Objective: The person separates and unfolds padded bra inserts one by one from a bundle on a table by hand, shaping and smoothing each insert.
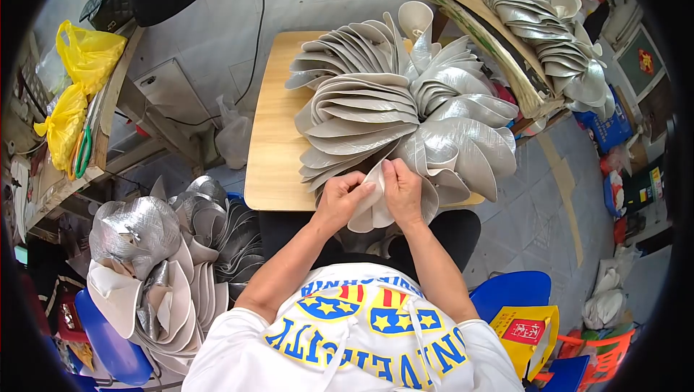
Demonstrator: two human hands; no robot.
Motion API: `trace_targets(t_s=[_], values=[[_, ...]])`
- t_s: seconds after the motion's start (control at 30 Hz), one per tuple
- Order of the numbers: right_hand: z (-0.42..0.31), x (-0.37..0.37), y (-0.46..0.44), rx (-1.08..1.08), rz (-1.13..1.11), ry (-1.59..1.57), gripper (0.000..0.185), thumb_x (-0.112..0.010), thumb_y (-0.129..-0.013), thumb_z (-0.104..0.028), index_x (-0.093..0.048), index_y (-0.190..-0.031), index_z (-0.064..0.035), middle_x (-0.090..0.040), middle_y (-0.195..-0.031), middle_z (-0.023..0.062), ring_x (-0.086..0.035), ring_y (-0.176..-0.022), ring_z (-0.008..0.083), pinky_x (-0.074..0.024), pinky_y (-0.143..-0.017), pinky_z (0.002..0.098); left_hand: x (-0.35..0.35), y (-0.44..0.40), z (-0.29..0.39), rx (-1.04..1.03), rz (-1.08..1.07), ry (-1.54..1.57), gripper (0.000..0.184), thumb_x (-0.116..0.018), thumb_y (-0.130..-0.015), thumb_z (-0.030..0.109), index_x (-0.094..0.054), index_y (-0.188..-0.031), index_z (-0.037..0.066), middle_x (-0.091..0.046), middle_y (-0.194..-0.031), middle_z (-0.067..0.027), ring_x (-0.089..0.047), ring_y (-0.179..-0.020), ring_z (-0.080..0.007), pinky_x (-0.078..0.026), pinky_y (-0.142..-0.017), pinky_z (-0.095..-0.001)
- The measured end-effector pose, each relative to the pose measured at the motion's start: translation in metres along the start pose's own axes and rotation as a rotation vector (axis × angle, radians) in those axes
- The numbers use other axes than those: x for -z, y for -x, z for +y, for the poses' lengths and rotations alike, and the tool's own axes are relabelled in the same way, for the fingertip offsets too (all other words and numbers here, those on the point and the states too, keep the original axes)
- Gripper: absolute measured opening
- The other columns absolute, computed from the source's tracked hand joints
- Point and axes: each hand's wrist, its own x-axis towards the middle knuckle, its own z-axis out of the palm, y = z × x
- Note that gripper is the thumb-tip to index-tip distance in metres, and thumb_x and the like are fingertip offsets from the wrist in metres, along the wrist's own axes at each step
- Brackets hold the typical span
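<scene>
Both hands meet at the front edge of a light wooden table (271, 160), in front of a large heap of curved grey and silver sheets (365, 106). Between them they hold one pale curved piece (372, 207). My left hand (342, 200) pinches its left side with thumb and fingers. Close beside it, my right hand (403, 191) grips the upper right edge of the same piece. The stacked sheets fan out in several bundles, with matte grey and shiny silver faces. The piece's lower part hangs over the table's front edge.
More such sheets lie in a pile (155, 276) at lower left and on a bench (499, 37) at upper right. Yellow bags (87, 56) and green-handled scissors (84, 153) rest on the left bench. A blue chair (510, 292) holds a yellow bag (528, 334) at lower right.
</scene>
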Motion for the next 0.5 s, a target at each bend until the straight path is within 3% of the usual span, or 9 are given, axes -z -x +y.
trace_targets(t_s=[0.17,0.27,0.5], values=[[0.021,-0.003,0.007,-0.095,0.035,0.021,0.035,-0.054,-0.096,-0.024,-0.052,-0.071,0.0004,-0.049,-0.058,0.0163,-0.044,-0.051,0.0251,-0.0384,-0.052,0.0378,0.004,0.008,-0.009,0.003,0.014,0.006,0.013,-0.065,-0.088,0.012,-0.066,-0.086,0.000,-0.063,-0.075,0.0010,-0.054,-0.067,-0.0034,-0.042,-0.061,-0.0193],[0.010,-0.005,0.005,-0.184,0.011,-0.029,0.036,-0.055,-0.096,-0.025,-0.053,-0.072,0.0009,-0.050,-0.057,0.0142,-0.044,-0.052,0.0207,-0.0387,-0.052,0.0363,0.010,0.011,-0.008,0.029,0.060,0.009,0.014,-0.066,-0.088,0.014,-0.066,-0.085,0.000,-0.063,-0.074,0.0016,-0.052,-0.066,-0.0028,-0.041,-0.060,-0.0188],[0.003,-0.008,0.012,-0.293,-0.053,-0.264,0.030,-0.063,-0.091,-0.025,-0.056,-0.078,0.0006,-0.053,-0.061,0.0028,-0.046,-0.059,0.0094,-0.0397,-0.054,0.0312,0.012,0.009,-0.002,-0.015,0.147,-0.034,0.019,-0.066,-0.089,0.018,-0.064,-0.082,0.000,-0.057,-0.069,0.0044,-0.046,-0.063,-0.0021,-0.036,-0.055,-0.0200]])
